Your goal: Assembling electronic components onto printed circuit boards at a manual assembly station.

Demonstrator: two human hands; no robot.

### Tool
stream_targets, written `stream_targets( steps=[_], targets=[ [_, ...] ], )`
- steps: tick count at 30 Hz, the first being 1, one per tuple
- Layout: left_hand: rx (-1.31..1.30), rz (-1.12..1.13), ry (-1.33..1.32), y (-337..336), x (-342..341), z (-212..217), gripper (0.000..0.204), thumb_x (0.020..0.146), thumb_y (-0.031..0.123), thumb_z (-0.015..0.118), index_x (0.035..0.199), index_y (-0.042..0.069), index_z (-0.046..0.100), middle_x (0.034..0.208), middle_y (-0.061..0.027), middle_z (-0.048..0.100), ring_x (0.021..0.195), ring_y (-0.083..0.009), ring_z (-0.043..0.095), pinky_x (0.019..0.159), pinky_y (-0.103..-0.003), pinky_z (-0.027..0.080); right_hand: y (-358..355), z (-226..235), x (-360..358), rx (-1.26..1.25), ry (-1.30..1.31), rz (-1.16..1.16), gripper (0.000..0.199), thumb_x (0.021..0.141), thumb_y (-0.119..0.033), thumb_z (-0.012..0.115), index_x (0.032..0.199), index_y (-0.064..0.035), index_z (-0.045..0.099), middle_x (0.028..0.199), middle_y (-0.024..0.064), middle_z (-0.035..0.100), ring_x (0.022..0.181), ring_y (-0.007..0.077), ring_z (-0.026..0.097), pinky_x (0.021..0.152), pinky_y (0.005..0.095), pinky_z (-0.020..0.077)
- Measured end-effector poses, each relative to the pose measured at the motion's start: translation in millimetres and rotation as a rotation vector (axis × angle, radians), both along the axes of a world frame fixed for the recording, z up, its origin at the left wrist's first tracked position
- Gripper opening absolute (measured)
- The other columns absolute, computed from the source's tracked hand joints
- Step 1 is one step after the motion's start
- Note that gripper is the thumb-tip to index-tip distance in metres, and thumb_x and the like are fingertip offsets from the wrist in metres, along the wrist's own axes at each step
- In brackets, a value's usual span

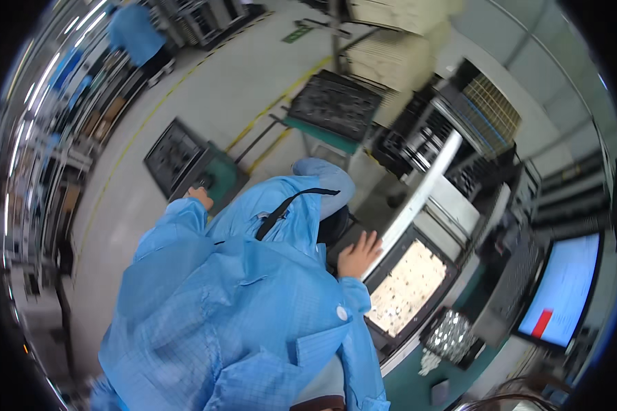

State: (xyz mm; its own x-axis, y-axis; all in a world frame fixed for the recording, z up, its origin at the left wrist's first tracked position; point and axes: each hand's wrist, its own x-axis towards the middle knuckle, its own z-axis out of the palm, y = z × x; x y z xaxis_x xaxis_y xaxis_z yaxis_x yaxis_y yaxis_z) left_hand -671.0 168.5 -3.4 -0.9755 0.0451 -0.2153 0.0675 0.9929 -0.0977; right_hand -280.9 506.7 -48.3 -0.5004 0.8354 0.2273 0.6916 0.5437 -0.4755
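My left hand rests at the near edge of a green surface, close to the lower corner of a black tray with dark parts in it. Its small fingers look stretched out, and I see nothing held in them. My right hand lies with fingers spread on the edge of a workstation, beside a long white bar. Just right of that hand is a brightly lit panel in a black frame, with small dark bits scattered over it. Blue sleeves cover both my arms.
Another black tray of parts sits on a green stand ahead. Stacked cream trays rise behind it. To the right are a monitor, a keyboard and a shiny silver bundle. A person in blue stands far left.
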Motion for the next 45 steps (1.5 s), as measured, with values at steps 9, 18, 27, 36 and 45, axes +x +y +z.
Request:
stream_targets(
  steps=[9,18,27,36,45],
  targets=[
    [-0.013,0.484,-0.365,-95.9,51.2,12.2,0.058,0.084,0.037,0.054,0.13,0.001,0.056,0.133,-0.0296,0.053,0.124,-0.0439,0.052,0.108,-0.048,0.04,-2.8,-21.4,4.2,0.002,0.106,0.076,0.054,0.071,-0.003,0.054,0.125,-0.0025,0.057,0.144,0.0206,0.044,0.136,0.0463,0.032,0.114,0.0614,0.0205],
    [0.473,0.568,-0.168,-83.0,-84.1,-37.5,0.072,0.085,0.042,0.058,0.136,-0.008,0.045,0.133,-0.0332,0.051,0.128,-0.0456,0.048,0.108,-0.045,0.038,8.8,-40.6,-1.8,-0.006,0.001,-0.046,0.053,0.074,-0.016,0.054,0.125,-0.0022,0.058,0.14,0.0196,0.05,0.132,0.0422,0.04,0.114,0.0606,0.0226],
    [1.444,0.822,-0.163,85.2,-400.7,-170.4,0.086,0.092,0.047,0.056,0.15,-0.006,0.022,0.146,-0.0238,0.041,0.131,-0.0307,0.046,0.104,-0.037,0.041,67.3,-40.0,-368.9,-0.703,0.399,0.255,0.041,0.097,-0.01,0.05,0.136,0.003,0.048,0.139,0.0169,0.049,0.131,0.0284,0.044,0.111,0.0401,0.0328],
    [0.919,1.198,-0.175,203.4,-457.4,-190.9,0.085,0.084,0.05,0.06,0.145,-0.003,0.034,0.144,-0.0289,0.041,0.133,-0.0435,0.041,0.109,-0.048,0.035,134.0,-119.1,-870.6,-0.517,0.026,0.7,0.054,0.102,-0.043,0.042,0.134,0.0002,0.05,0.131,0.0236,0.055,0.12,0.0406,0.052,0.101,0.0478,0.0405],
    [1.16,1.349,-0.045,167.8,-429.6,-202.6,0.068,0.083,0.041,0.06,0.128,-0.009,0.05,0.127,-0.0289,0.055,0.119,-0.0428,0.051,0.1,-0.043,0.04,63.7,-139.1,-907.4,-0.193,-0.366,0.701,0.059,0.1,-0.053,0.035,0.124,-0.0022,0.054,0.106,0.0313,0.063,0.095,0.0462,0.061,0.08,0.0533,0.0484]
  ],
)
